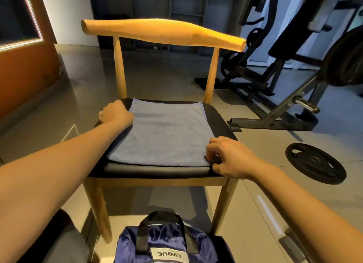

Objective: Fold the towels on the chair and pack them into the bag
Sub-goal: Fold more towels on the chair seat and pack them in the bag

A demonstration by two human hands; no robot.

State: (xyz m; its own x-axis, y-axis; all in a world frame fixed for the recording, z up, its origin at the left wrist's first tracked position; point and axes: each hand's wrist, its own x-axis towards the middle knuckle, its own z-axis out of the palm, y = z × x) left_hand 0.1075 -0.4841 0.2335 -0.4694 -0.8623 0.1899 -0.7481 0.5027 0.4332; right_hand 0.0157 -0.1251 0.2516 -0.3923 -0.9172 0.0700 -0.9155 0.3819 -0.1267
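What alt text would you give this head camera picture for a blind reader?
A blue towel lies flat on a wooden chair; the right hand pinches its near right corner, the left hand is at its far left edge. A navy bag stands on the floor.

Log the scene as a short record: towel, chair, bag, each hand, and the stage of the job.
towel: blue, spread flat on the seat
chair: wooden frame, black seat, facing the person
bag: navy with black handles, on the floor in front of the chair; its opening is not visible
left hand: at the towel's far left edge, fingers hidden, grip unclear
right hand: pinches the towel's near right corner
weight plate: flat on the floor, right of the chair
stage: towel on the chair, not yet in the bag
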